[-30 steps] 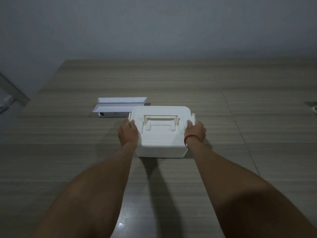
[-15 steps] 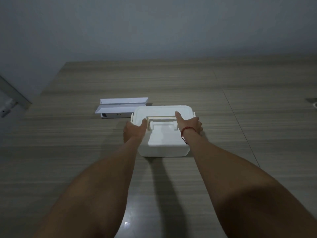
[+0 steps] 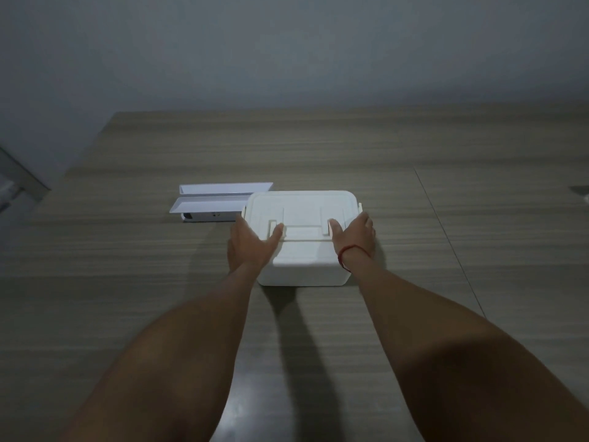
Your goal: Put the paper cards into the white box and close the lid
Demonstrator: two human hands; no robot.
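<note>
The white box [image 3: 302, 271] stands in the middle of the wooden table, its lid [image 3: 301, 204] lying on top. My left hand [image 3: 251, 247] clasps the box's left side, with the thumb on the lid beside the handle [image 3: 301, 239]. My right hand [image 3: 354, 238], a red string at the wrist, clasps the right side, and its thumb is on the handle's other end. The white paper cards [image 3: 220, 202] lie on the table just left of and behind the box, and neither hand touches them. The inside of the box is hidden.
The wooden table [image 3: 446, 250] runs back to a grey wall, and a seam crosses it to the right of the box. A small pale object [image 3: 584, 194] shows at the right edge. The table's left edge [image 3: 79, 161] slants away at far left.
Both thumbs have moved from the box's side latches onto the lid by the handle. The handle bar now lies toward the near edge. The cards have not moved.
</note>
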